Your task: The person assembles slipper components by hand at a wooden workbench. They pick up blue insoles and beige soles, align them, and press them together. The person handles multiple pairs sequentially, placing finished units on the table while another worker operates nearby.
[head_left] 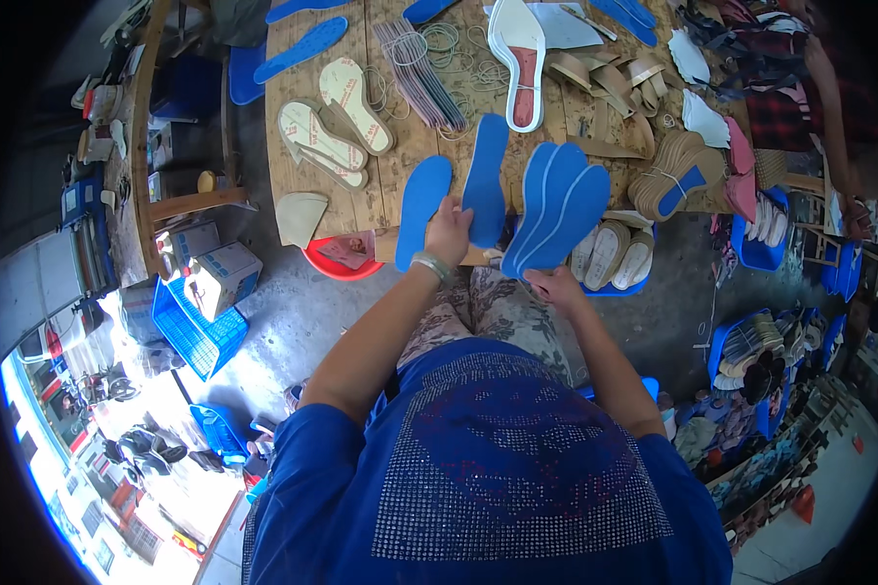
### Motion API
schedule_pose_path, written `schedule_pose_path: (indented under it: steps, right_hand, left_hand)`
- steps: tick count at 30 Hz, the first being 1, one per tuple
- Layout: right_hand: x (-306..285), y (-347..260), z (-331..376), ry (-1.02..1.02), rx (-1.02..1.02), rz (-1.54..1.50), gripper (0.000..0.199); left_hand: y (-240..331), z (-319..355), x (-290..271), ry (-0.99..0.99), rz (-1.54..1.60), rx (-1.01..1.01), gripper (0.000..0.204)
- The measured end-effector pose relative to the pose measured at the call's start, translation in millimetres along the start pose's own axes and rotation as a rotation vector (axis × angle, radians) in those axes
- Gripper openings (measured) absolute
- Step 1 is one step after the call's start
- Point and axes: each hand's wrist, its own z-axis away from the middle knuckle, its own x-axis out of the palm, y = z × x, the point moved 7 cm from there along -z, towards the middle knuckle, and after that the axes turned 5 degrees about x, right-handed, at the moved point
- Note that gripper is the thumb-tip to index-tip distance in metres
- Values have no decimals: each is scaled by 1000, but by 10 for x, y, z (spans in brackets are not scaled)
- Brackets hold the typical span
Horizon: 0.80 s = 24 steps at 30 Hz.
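Observation:
Near the table's front edge my left hand [449,232] is closed on two blue shoe insoles. One insole [423,200] slants up to the left; the other insole [486,175] stands more upright beside it, its lower part at my fingertips. My right hand [554,287] pinches the narrow lower ends of several blue insoles [571,200], fanned out with their wide ends upward. Just beyond, a white-edged sole piece [527,83] with a reddish-brown middle lies on the wooden table [361,210].
Two beige printed soles [324,144] lie at the left, beside a bundle of striped strips [424,78]. A tied stack of tan soles [675,175] sits at the right. Below the table edge are a red basin [341,263] and a blue crate [205,331].

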Motion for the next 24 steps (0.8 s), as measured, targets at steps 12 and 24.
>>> schedule_pose_path:
  steps: [12, 24]
  right_hand:
    - [-334, -284, 356, 10, -40, 423, 23]
    - [-360, -191, 102, 84, 37, 383, 28]
  left_hand:
    - [921, -89, -589, -559, -815, 578, 26]
    - [1409, -694, 477, -196, -1043, 910, 22]
